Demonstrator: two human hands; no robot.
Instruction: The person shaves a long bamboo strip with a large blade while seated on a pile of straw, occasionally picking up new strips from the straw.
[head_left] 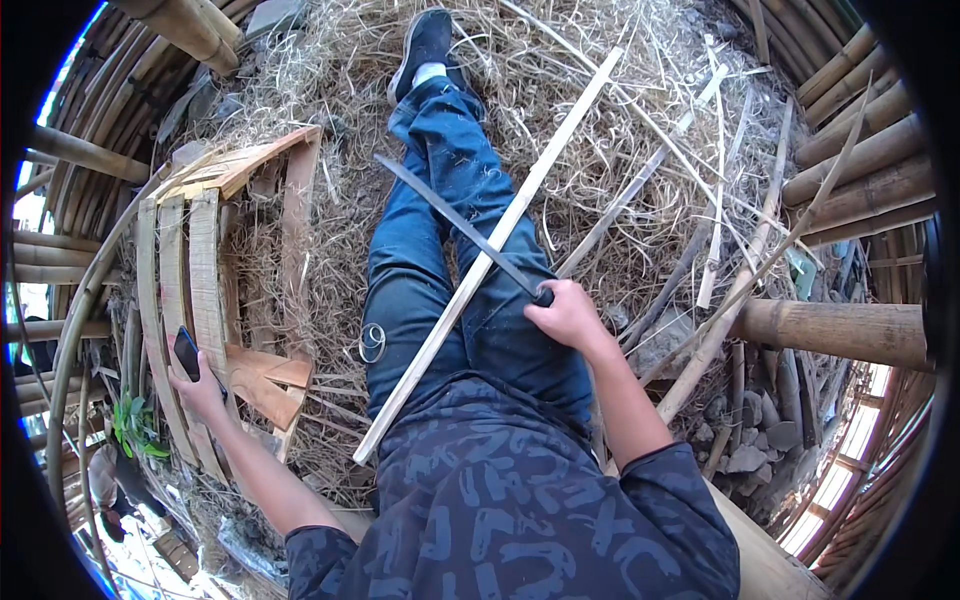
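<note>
My right hand (568,314) is closed around the dark handle of a long knife (440,204), above my right thigh. Its narrow blade points away and to the left over my legs. A pale split bamboo strip (430,345) lies slantwise across my lap, and blade and strip cross there; I cannot tell whether they touch. Out to the left, my left hand (203,390) grips a dark smartphone (186,352) beside a slatted wooden crate (205,240). One curled shaving (372,343) rests on my left thigh.
Fibrous shavings (335,60) cover the ground around my outstretched legs. More strips (640,190) lie to the right, near a thick bamboo pole (835,328) and stones (745,460). Bamboo walls stand on both sides. A green plant (135,425) and another person (108,485) are at lower left.
</note>
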